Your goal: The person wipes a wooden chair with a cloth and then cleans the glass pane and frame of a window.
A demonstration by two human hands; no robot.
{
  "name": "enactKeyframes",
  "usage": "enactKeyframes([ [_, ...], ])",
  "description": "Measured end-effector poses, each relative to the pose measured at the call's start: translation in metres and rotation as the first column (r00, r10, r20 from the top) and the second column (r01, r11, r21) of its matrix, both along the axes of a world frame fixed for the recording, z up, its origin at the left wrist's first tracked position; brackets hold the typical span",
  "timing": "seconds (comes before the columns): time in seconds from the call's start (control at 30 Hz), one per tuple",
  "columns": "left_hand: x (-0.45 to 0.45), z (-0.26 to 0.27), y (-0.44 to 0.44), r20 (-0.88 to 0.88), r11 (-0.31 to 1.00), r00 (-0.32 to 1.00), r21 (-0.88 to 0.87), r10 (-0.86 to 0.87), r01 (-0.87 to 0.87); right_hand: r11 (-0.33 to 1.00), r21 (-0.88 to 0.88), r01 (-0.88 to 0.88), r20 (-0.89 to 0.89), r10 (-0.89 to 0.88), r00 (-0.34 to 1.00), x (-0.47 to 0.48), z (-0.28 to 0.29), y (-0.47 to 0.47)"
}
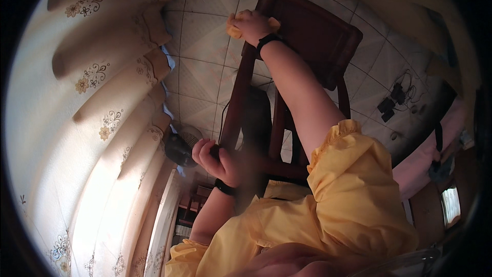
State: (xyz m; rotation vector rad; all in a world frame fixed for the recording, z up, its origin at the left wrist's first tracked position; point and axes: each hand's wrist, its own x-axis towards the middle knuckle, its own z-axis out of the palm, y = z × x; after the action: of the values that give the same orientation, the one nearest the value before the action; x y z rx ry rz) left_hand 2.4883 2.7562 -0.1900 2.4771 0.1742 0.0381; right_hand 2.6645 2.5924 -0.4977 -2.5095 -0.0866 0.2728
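A dark red-brown wooden chair (315, 27) lies before me, with its broad panel near the top of the view and its rails running down toward my body. My right hand (251, 27) reaches far out along the panel's left edge. Bunched in its fingers is a yellow-orange cloth (235, 32), partly hidden by the hand. Closer to me, my left hand (215, 161) is curled around the lower end of the chair's left rail (232, 123); the exact contact is hard to see. Both wrists wear black bands.
Pale curtains (103, 104) with embroidered flowers hang along the left. Beside my left hand is a black object (178, 150) with a perforated round part. Black adapters with tangled cables (392, 102) lie on the tiled floor (200, 35) at right, near a pink-covered surface (419, 158).
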Motion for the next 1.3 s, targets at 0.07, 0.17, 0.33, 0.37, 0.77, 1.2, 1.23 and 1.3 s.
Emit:
enactKeyframes([
  [0.07,0.000,0.000,-0.001,-0.002,1.000,1.000,-0.003,0.012,-0.012,0.996,-0.064,-0.062,0.017,0.063,0.998,0.004,-0.004,-0.002],
  [0.17,0.000,0.000,-0.001,-0.004,0.998,0.999,0.046,0.041,-0.041,0.970,-0.194,-0.143,0.018,0.149,0.989,0.024,0.014,-0.012],
  [0.33,0.005,0.001,-0.004,0.030,0.998,0.999,0.063,0.013,-0.015,0.926,-0.344,0.155,0.276,-0.058,0.959,0.052,0.005,-0.057],
  [0.37,0.004,0.000,-0.004,0.035,0.998,0.999,0.069,0.006,-0.009,0.919,-0.335,0.209,0.333,-0.092,0.939,0.054,0.006,-0.065],
  [0.77,0.008,-0.001,-0.007,0.041,0.995,0.999,0.100,-0.021,0.017,0.923,-0.032,0.384,0.205,-0.370,0.906,-0.044,-0.003,-0.076],
  [1.2,0.005,-0.001,-0.003,0.002,0.984,0.999,0.174,-0.032,0.031,0.994,-0.007,-0.112,-0.383,0.100,0.918,-0.101,0.035,-0.074],
  [1.23,0.004,-0.002,-0.001,-0.007,0.984,0.999,0.177,-0.032,0.033,0.976,0.027,-0.214,-0.448,0.203,0.871,-0.100,0.042,-0.079],
  [1.3,0.003,-0.002,0.001,-0.015,0.984,0.999,0.171,-0.039,0.041,0.960,0.097,-0.263,-0.481,0.277,0.832,-0.104,0.048,-0.082],
])
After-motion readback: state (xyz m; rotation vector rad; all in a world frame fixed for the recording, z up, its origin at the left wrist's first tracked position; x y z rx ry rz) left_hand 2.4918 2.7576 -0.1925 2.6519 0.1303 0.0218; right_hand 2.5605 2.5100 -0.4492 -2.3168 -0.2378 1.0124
